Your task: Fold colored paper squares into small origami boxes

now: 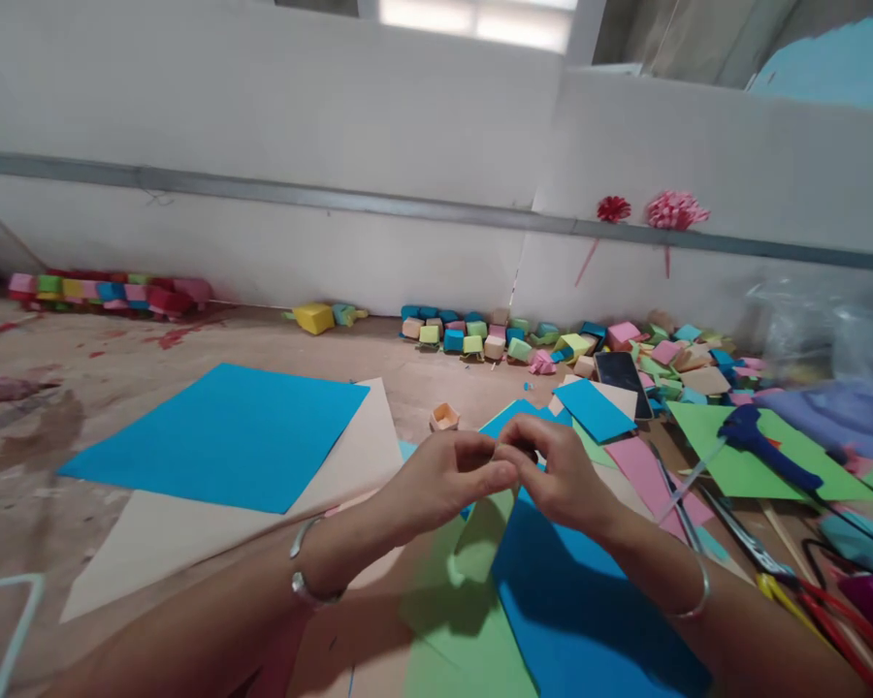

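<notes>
My left hand (pixel 447 480) and my right hand (pixel 560 475) meet in front of me, fingers pinched together on a small folded piece of light green paper (pixel 484 533) that hangs below them. Both hands are closed on it. Under them lie a blue sheet (pixel 574 611) and a light green sheet (pixel 451 630). A silver bangle sits on each wrist.
A large blue sheet (pixel 222 436) lies on a beige sheet (pixel 189 543) to the left. A small orange paper box (pixel 444 417) stands ahead. Rows of coloured paper boxes (pixel 495 339) line the wall. A phone (pixel 622 378), scissors (pixel 746 441) and loose papers crowd the right.
</notes>
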Demonstrator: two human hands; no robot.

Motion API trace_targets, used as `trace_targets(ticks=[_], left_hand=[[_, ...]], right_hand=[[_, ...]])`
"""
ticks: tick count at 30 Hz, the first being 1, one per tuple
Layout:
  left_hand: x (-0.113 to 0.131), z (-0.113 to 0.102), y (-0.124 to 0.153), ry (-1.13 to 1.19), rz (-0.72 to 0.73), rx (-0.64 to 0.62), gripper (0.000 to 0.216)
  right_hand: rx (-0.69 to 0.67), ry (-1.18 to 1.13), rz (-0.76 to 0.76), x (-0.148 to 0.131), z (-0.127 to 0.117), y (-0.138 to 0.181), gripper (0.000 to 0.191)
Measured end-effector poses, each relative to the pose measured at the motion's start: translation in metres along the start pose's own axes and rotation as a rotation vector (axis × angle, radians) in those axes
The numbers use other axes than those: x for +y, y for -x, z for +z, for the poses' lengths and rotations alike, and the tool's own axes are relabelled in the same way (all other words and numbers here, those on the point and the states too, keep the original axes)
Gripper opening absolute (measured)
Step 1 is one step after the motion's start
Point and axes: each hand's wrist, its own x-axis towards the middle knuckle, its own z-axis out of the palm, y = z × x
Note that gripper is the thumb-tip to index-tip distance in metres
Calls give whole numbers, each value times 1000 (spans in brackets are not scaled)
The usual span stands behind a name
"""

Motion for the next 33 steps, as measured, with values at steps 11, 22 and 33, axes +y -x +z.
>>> trace_targets(ticks=[11, 22, 33], left_hand=[[-16, 6, -3, -52, -228, -66, 26], [-13, -15, -13, -377, -237, -197, 18], [-55, 16, -5, -807, 99, -168, 21]], right_hand=[[193, -165, 251, 34, -14, -12, 13], [-248, 68, 397, 41, -40, -17, 13], [-270, 267, 422, 52, -28, 72, 14]])
